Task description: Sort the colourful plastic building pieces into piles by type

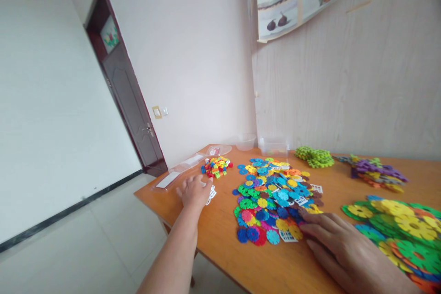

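Head view, fingers first: the right hand (337,239) reaches forward palm down, its fingers almost straight and close together, the tips at the near right edge of a loose heap of small, multicoloured, notched plastic discs (282,195). Whether those tips pinch a piece cannot be told. The left hand (195,190) is palm down, fingers a little apart, just beside a few flat white plastic cut-out pieces (211,196) on the orange-brown wooden table (223,225); its fingertips are partly hidden, so any grip there cannot be told either.

Near the right fingertips, a white plastic lattice piece shaped like a window (288,236) lies flat at the heap's near edge, and more white pieces show among the discs. These look light and fairly stiff, with thin bars that might bend or snap if squeezed hard. Lying flat, they probably slide easily; an outer edge pinched between thumb and forefinger seems the best hold. The discs should be just as light, the notched rims giving fingertips some purchase, though notches may catch on neighbours.

Farther out, small bright plastic bricks (217,166) sit in a pile beyond the left hand, larger multicoloured notched plastic discs (413,227) overlap beyond the right, and lime-green toothed plastic pieces (314,157) cluster toward the wall, near a clear rectangular plastic box (274,146).
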Action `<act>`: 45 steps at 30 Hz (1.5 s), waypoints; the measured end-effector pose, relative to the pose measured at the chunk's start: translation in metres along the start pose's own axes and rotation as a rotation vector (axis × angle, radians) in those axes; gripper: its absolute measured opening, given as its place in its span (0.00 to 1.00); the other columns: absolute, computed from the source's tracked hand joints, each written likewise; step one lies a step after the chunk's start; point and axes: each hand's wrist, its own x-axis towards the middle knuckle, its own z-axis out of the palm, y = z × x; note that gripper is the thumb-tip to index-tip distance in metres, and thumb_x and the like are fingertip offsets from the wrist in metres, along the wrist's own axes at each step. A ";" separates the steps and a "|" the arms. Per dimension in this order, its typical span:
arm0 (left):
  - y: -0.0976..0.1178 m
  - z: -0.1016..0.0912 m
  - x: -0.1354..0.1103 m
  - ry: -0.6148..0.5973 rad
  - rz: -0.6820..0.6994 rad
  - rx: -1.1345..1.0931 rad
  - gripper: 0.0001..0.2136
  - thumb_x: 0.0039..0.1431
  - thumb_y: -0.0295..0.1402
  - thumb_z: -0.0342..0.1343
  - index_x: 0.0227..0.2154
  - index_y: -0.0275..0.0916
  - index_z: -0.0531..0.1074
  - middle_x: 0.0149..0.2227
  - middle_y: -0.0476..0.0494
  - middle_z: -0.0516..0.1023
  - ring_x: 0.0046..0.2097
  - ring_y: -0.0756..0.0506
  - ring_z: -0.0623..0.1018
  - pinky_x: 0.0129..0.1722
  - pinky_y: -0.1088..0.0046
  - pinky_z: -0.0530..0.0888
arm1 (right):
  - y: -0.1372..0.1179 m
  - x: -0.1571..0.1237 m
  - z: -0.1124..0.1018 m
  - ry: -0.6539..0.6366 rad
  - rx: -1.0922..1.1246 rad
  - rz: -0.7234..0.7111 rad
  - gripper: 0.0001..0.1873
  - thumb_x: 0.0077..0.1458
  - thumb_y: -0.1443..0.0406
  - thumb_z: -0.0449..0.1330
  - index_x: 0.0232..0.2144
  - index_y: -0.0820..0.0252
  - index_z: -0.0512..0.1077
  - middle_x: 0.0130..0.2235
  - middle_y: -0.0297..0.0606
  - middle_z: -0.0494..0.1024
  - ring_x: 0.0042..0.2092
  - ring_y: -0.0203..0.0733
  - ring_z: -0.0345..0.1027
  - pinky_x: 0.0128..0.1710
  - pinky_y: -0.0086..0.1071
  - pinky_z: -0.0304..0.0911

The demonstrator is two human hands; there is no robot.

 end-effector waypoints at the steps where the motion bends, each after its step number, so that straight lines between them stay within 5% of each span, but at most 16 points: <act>1: 0.002 0.001 -0.001 -0.030 0.019 0.012 0.28 0.57 0.60 0.44 0.52 0.51 0.73 0.63 0.38 0.68 0.65 0.28 0.60 0.61 0.36 0.52 | 0.000 0.000 0.000 -0.003 -0.004 0.000 0.15 0.62 0.58 0.56 0.48 0.46 0.77 0.57 0.36 0.76 0.52 0.49 0.73 0.50 0.44 0.74; 7: 0.005 0.005 -0.003 -0.176 0.032 0.076 0.39 0.49 0.67 0.45 0.58 0.48 0.68 0.69 0.33 0.57 0.69 0.24 0.52 0.60 0.32 0.49 | 0.002 0.001 0.001 -0.001 -0.018 -0.012 0.16 0.62 0.58 0.56 0.49 0.46 0.77 0.55 0.36 0.77 0.51 0.49 0.74 0.48 0.42 0.74; 13: 0.005 0.006 0.003 -0.184 0.019 0.114 0.31 0.55 0.60 0.45 0.52 0.46 0.73 0.61 0.31 0.68 0.62 0.26 0.65 0.56 0.38 0.61 | 0.003 0.002 0.003 0.013 -0.007 -0.009 0.14 0.61 0.57 0.57 0.46 0.46 0.78 0.53 0.35 0.79 0.49 0.48 0.75 0.47 0.41 0.75; 21: 0.000 0.006 0.009 -0.145 0.072 0.148 0.25 0.59 0.53 0.46 0.50 0.43 0.74 0.55 0.32 0.74 0.58 0.30 0.71 0.53 0.50 0.68 | 0.003 0.001 0.003 -0.032 -0.049 -0.006 0.16 0.64 0.57 0.54 0.50 0.45 0.76 0.57 0.34 0.76 0.53 0.48 0.73 0.50 0.43 0.74; 27: -0.001 0.008 0.008 -0.115 0.096 0.136 0.27 0.58 0.56 0.45 0.48 0.43 0.74 0.54 0.32 0.74 0.57 0.29 0.71 0.54 0.45 0.65 | 0.001 0.000 0.001 -0.045 -0.048 0.010 0.17 0.64 0.57 0.53 0.50 0.45 0.76 0.57 0.35 0.76 0.53 0.49 0.73 0.52 0.45 0.73; 38: -0.003 0.010 0.004 -0.004 0.134 0.123 0.30 0.57 0.61 0.44 0.45 0.41 0.76 0.54 0.32 0.75 0.57 0.29 0.70 0.59 0.39 0.57 | -0.001 0.001 -0.002 -0.043 -0.022 0.011 0.16 0.63 0.58 0.54 0.49 0.46 0.77 0.57 0.37 0.75 0.53 0.50 0.72 0.52 0.45 0.72; 45: 0.013 -0.004 -0.002 0.266 0.323 0.025 0.21 0.62 0.49 0.50 0.48 0.41 0.74 0.51 0.35 0.76 0.56 0.34 0.70 0.61 0.49 0.58 | -0.005 0.003 -0.004 -0.108 0.018 0.054 0.17 0.65 0.60 0.51 0.50 0.47 0.76 0.57 0.38 0.74 0.53 0.49 0.70 0.52 0.47 0.71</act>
